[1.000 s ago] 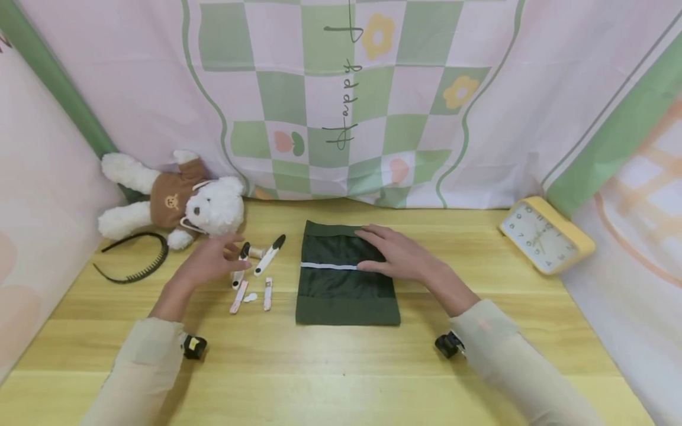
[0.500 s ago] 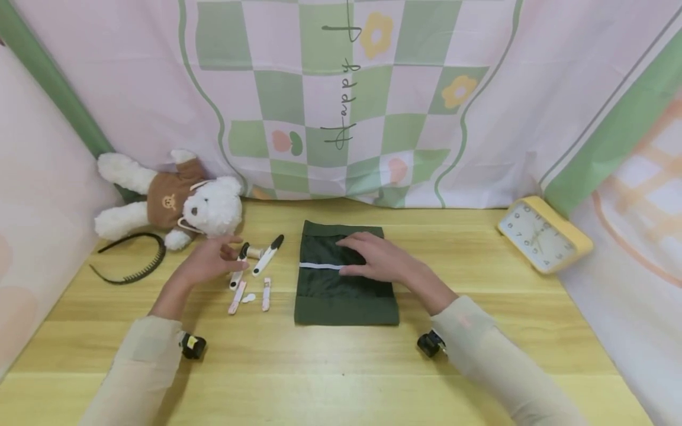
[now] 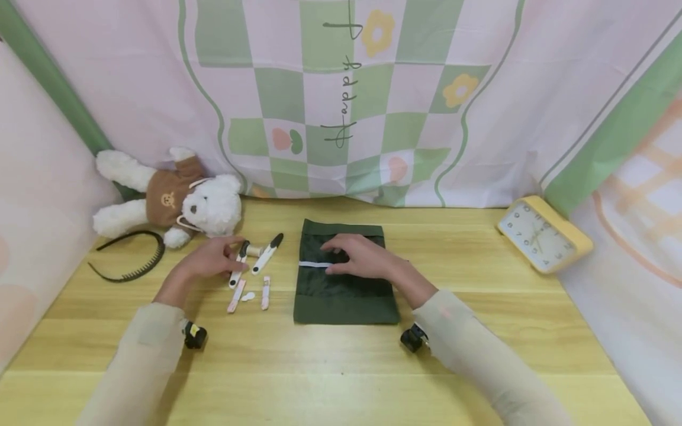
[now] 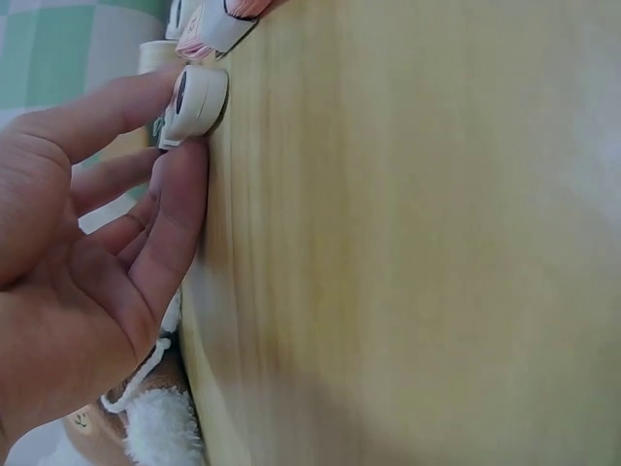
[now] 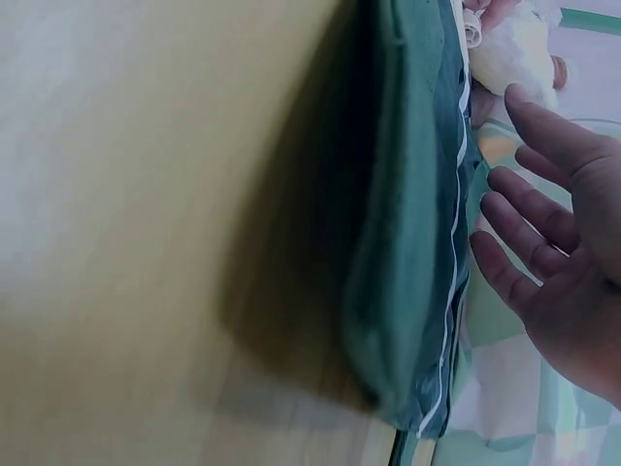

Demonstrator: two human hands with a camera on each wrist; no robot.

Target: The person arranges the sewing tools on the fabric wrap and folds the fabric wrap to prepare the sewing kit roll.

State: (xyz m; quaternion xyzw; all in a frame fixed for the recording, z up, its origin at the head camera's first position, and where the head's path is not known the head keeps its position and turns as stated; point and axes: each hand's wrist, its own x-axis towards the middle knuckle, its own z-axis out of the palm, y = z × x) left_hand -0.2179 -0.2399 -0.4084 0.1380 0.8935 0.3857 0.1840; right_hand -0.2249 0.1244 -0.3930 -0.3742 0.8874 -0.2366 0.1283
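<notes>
**Left hand point(image 3: 210, 258) at a white-and-black stick point(image 3: 235, 279), right hand point(image 3: 364, 257) over a green pouch point(image 3: 347, 309)**

The left hand is bent, with its thumb on one side of the stick and its fingers on the other. I cannot tell if they squeeze it. The hand is low, probably because the stick lies on the table point(image 3: 341, 378).

The right hand is spread loosely, with a wide gap between thumb and fingers. It holds nothing. I cannot tell if a fingertip touches the pouch.

The pouch lies flat in the middle, its white stripe point(image 3: 313, 264) facing up, maybe so both hands can get to it.

Next to the stick are a pale spool point(image 3: 254, 251) and another stick point(image 3: 266, 255). Nearer the person are two pink strips point(image 3: 266, 294) and a small white piece point(image 3: 248, 296). They sit in a bunch, perhaps for easy reach.

Farther out are a black headband point(image 3: 155, 260), a white bear point(image 3: 217, 207) lying down, and a yellow clock point(image 3: 539, 238).
</notes>
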